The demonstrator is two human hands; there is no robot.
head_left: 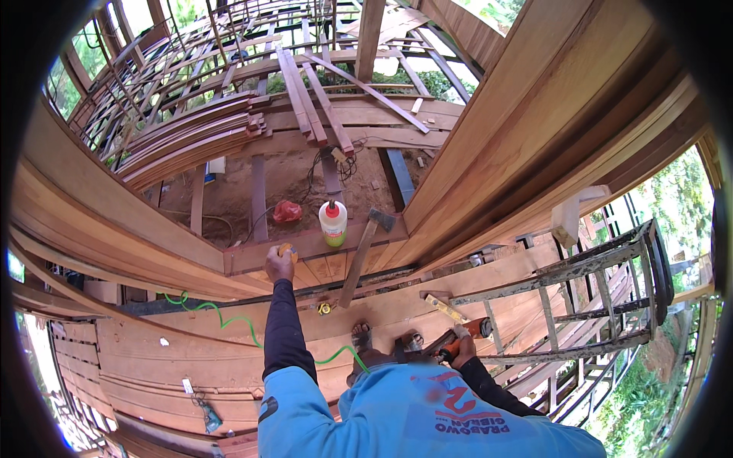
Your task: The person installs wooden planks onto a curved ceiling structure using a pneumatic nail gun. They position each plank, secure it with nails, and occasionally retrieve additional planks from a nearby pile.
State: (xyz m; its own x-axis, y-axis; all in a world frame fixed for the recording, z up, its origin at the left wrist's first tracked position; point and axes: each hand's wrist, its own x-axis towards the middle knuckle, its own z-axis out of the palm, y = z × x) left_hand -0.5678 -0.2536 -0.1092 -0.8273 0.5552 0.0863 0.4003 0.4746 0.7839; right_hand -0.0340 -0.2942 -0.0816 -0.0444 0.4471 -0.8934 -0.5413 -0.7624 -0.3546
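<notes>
So from where I'm standing, the person's left hand (pixel 279 264) is out over the wooden ledge (pixel 259 256), fingers curled round a small yellow-orange thing (pixel 286 249) — mostly hidden, so I can't say what it is. The right hand (pixel 463 349) is down low beside the body, wrapped around an orange and black power tool (pixel 477 328) near a yellow-edged bar (pixel 445 308) lying on the planks (pixel 183 351).

On the ledge, a whitish bottle (pixel 334 221) with a red cap stands between the left hand and an axe-like tool (pixel 357 267), whose handle points back toward the person. A yellow tape measure (pixel 324 308) sits on the planks just beside that handle end. There's a red plastic bag (pixel 287 211) past the ledge, a green cord (pixel 236 319) running under the left arm, and a paint-spattered ladder (pixel 546 311) off to the right — pretty busy spot.
</notes>
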